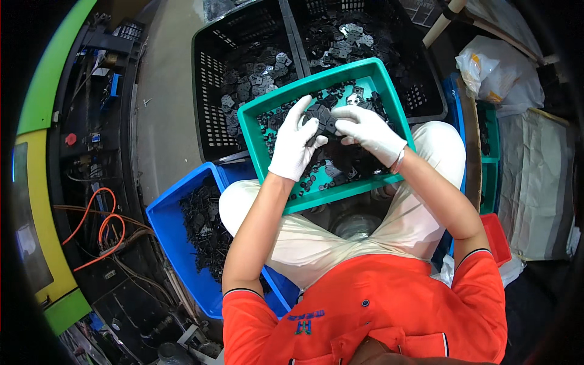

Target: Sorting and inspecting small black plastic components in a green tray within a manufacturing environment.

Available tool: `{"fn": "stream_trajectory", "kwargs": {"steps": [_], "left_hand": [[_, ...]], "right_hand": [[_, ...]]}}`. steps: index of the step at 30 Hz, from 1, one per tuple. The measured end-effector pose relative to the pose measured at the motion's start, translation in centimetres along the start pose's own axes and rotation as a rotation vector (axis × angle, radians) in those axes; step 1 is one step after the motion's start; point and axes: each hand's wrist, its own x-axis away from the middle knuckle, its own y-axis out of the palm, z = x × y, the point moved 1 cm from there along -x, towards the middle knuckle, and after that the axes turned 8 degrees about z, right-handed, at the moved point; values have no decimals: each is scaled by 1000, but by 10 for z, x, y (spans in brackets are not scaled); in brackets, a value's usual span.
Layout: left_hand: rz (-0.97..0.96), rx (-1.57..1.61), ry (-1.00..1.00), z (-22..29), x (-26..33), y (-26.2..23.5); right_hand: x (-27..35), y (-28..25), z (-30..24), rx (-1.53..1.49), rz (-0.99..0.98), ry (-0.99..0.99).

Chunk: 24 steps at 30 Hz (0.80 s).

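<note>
A green tray [254, 152] rests across my lap, holding many small black plastic parts and some flat dark plates. Over its middle, both hands wear white gloves. My right hand [370, 135] has its fingers curled in a pinch at the right edge of a dark flat plate [320, 115]. On the other side of that plate is my left hand [294, 143], its fingers bent and apart, with the fingertips close to the plate's left edge. Whether the left fingertips touch it I cannot tell. A shiny metal-looking piece [353, 98] lies near the tray's far side.
Beyond the tray stand black perforated crates [211, 91] with flat dark plates. A blue bin [176, 243] of thin black pieces is at my left. Machinery with orange hoses [103, 228] lines the far left. Plastic bags [502, 73] and a red container [496, 238] are on the right.
</note>
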Motion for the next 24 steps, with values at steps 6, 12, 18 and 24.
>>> {"fn": "stream_trajectory", "kwargs": {"steps": [6, 12, 18, 24], "left_hand": [[42, 99, 52, 2, 4, -8], [119, 241, 92, 12, 8, -16], [88, 221, 116, 13, 7, -15], [170, 190, 194, 23, 10, -18]], "right_hand": [[-1, 26, 5, -23, 79, -144], [8, 37, -4, -335, 230, -111], [10, 37, -5, -264, 227, -125], [9, 41, 8, -528, 234, -49]]}}
